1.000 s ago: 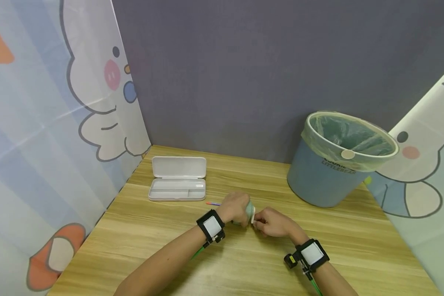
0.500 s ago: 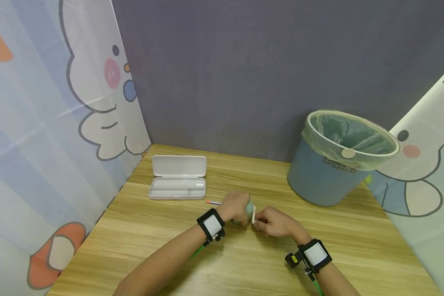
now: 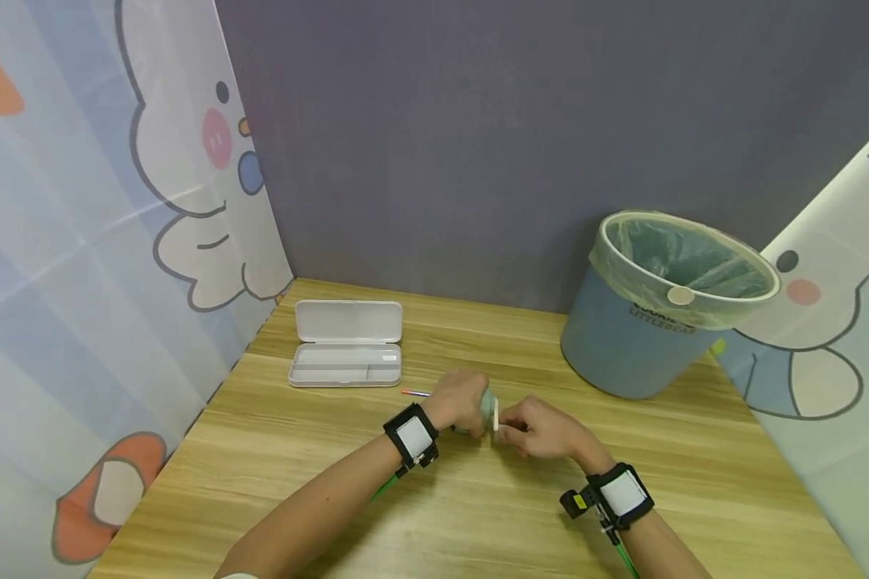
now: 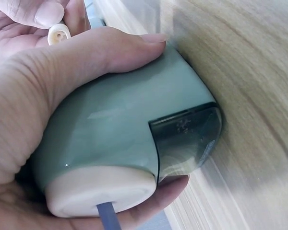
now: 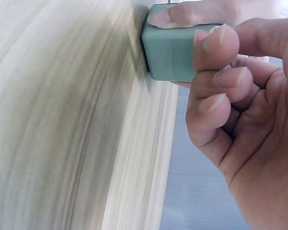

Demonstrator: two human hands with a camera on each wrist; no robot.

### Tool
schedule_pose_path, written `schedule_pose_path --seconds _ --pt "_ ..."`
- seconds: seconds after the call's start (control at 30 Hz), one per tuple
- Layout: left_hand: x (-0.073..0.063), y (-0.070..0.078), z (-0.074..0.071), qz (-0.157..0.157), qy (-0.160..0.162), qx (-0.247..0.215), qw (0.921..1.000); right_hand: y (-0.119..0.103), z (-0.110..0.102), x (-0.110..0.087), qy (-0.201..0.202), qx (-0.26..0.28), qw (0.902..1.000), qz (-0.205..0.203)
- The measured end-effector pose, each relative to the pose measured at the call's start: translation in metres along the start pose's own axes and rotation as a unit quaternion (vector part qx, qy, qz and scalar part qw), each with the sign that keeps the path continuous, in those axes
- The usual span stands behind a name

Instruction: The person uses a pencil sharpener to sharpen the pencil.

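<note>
A green crank pencil sharpener (image 4: 120, 120) with a cream end plate and a dark see-through drawer lies under my left hand (image 3: 459, 400). The left hand grips its body against the table, thumb over the top in the left wrist view. A pencil (image 4: 109, 215) sticks into the hole of the end plate; its orange-tipped end shows left of the hand in the head view. On the opposite side, my right hand (image 3: 543, 428) pinches the small cream crank knob (image 4: 59, 34) between thumb and finger. The right wrist view shows its other fingers curled, partly covering the sharpener.
A white pencil case (image 3: 329, 373) lies with its lid up at the back left, its compartments in view. At the back right stands a blue trash bin (image 3: 615, 346) with a clear liner. A grey wall rises behind the wooden table (image 3: 478, 515).
My right hand has shifted slightly at the crank knob. The left hand keeps its hold on the sharpener, and the head view has tilted a little.
</note>
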State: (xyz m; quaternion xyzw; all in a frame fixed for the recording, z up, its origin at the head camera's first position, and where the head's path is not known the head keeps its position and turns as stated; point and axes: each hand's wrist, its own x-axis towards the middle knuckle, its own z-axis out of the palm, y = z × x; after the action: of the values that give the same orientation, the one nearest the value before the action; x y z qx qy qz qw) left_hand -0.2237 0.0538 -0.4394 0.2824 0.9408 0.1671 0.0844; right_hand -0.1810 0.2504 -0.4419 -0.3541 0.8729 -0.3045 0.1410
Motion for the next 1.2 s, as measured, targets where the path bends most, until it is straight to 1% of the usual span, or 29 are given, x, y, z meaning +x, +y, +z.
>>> schedule_pose_path --seconds 0.1,0.33,0.47,0.6,0.8,1.07,1.2 --pt "0.000 0.000 0.000 0.000 -0.002 -0.002 1.0000 -0.001 -0.001 0.000 0.000 0.001 1.0000 -0.002" --pt "0.000 -0.001 -0.001 0.003 0.002 0.013 0.9999 -0.003 -0.006 0.001 0.004 -0.011 0.9999 -0.005" --pt "0.000 -0.001 -0.002 0.002 0.005 0.006 1.0000 -0.004 -0.011 0.002 0.012 -0.021 0.9997 -0.011" --pt "0.000 0.000 -0.002 0.007 0.005 0.004 1.0000 -0.005 -0.016 0.002 0.019 -0.031 0.9991 -0.023" --pt "0.001 0.001 -0.003 0.005 0.004 0.011 0.9999 -0.005 -0.019 0.003 0.028 -0.041 0.9979 -0.042" --pt "0.000 0.001 -0.002 0.005 0.003 0.012 0.9999 -0.007 -0.027 0.006 0.033 -0.047 0.9979 -0.031" --pt "-0.001 0.002 -0.003 0.005 -0.001 0.012 0.9999 -0.007 -0.031 0.008 0.033 -0.048 0.9978 -0.032"
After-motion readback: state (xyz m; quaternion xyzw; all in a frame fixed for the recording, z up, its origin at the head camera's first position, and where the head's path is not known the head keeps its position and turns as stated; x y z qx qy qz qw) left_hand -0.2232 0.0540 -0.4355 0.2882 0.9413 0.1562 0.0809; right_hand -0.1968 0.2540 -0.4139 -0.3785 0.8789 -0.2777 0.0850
